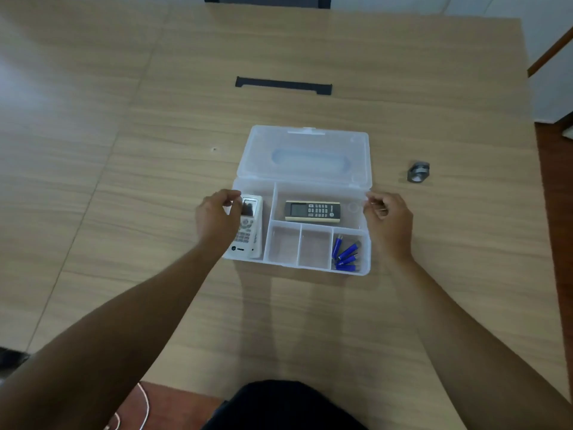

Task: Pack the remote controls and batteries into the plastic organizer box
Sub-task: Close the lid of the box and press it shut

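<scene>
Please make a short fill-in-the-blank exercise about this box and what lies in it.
1. The lid of the box is ____.
2. The batteries are ____ in colour.
3. The white remote lies in the box's ____ compartment, by the left hand.
4. The dark remote lies closer to the ____ hand.

Missing words: open; blue; left; right

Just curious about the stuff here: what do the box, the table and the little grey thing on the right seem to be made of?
The box looks like thin translucent plastic, slightly frosted: the wood grain shows through its walls and lid. The table looks like pale wood or wood-look laminate, matte, with printed-looking grain and seams. The grey thing seems metal, dull silver, but it is too small to be sure.
</scene>
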